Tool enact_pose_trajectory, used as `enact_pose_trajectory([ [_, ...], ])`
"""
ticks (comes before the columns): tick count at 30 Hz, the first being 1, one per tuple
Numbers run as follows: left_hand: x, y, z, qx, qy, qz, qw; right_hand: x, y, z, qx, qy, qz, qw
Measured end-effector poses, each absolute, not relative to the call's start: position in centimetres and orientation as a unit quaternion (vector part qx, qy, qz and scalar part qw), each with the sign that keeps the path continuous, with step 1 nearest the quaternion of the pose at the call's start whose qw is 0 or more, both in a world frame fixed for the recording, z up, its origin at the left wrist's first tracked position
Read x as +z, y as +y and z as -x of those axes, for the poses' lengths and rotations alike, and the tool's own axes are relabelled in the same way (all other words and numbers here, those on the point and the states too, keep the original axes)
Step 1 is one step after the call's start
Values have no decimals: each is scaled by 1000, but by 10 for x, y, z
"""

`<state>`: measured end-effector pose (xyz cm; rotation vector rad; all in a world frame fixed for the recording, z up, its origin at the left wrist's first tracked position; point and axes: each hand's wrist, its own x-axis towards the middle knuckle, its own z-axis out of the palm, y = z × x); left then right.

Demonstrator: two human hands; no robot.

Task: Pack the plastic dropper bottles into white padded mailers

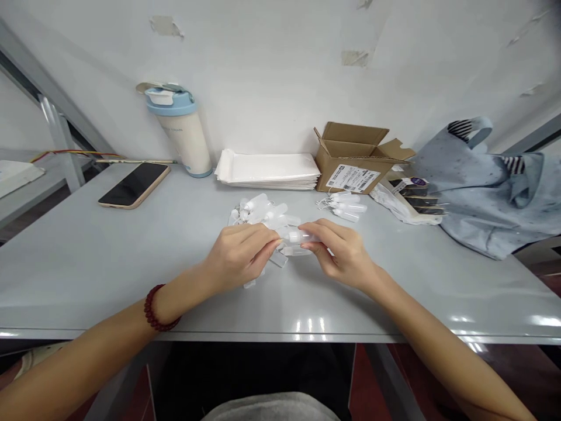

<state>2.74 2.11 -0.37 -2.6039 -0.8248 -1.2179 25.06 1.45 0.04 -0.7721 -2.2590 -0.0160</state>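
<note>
My right hand [344,251] pinches a small translucent plastic bottle [296,237] between thumb and fingers, its white capped end pointing left. Facing it, my left hand [239,251] has thumb and forefinger pressed together just left of that cap; what lies between them is too small to make out. Behind and beneath both hands spreads a pile of similar small white bottles [258,206], some with thin strings. A smaller group of bottles with strings [348,206] lies apart, farther back on the right.
Along the wall stand a tumbler [186,137], a stack of white envelopes [267,169] and an open cardboard box [355,158]. A phone [134,186] lies at the left. To the right are a plastic packet with dark contents [416,196] and a blue cloth bag [477,187].
</note>
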Motion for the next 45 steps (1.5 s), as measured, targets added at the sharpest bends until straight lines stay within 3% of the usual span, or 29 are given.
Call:
enact_pose_trajectory([
  [10, -8, 28, -27, -324, -271, 897, 127, 0, 28, -260, 11, -900, 339, 274],
  [17, -9, 31, -24, -289, -277, 906, 138, -1, 61, -311, -98, -818, 510, 247],
  [28, -7, 31, -24, -340, -298, 882, 136, -23, 84, -350, -78, -788, 592, 150],
  [33, -5, 31, -24, -366, -300, 871, 131, -28, 87, -347, -46, -797, 575, 178],
  [45, -5, 31, -25, -397, -336, 851, 67, -2, 55, -291, -34, -833, 434, 342],
])
